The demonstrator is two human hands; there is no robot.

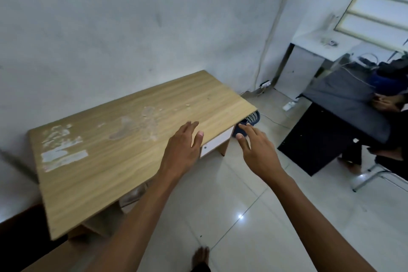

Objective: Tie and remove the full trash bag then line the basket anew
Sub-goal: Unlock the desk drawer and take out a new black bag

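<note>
Room: pale, scuffed plaster wall [132,28] at back; glossy white-tiled floor [254,216] w/ light glare spots.

Tabletop: light oak-grain laminate tabletop [123,139], long rectangle, set against wall. Whitish peeled patches and tape residue [63,150] on its left part, a fainter smear near centre. White drawer front [215,142] showed under its near-right edge.

Task item: dark blue perforated plastic basket [250,120] stood on floor just beyond tabletop's right end, mostly hidden by tabletop corner and a hand; contents and any bag inside couldn't be made out.

Other: black panel-sided desk w/ grey top [326,130] at right, well apart from tabletop; a seated person [388,99] partly in view behind it. White shelf unit [309,57] in far corner, cables and a power strip [265,84] along wall base. Frosted louvred window [379,0] top right. Wearer's bare foot [199,258] at bottom edge.

Hands: left hand [182,148] reached fwd, palm down, over tabletop's near-right edge; grip apart, fingers straight, holding nothing; contact w/ surface unclear. Right hand [258,150] reached fwd over floor, fingers spread toward basket, grip apart, empty; fingertips overlapped basket in view but touch couldn't be told.
</note>
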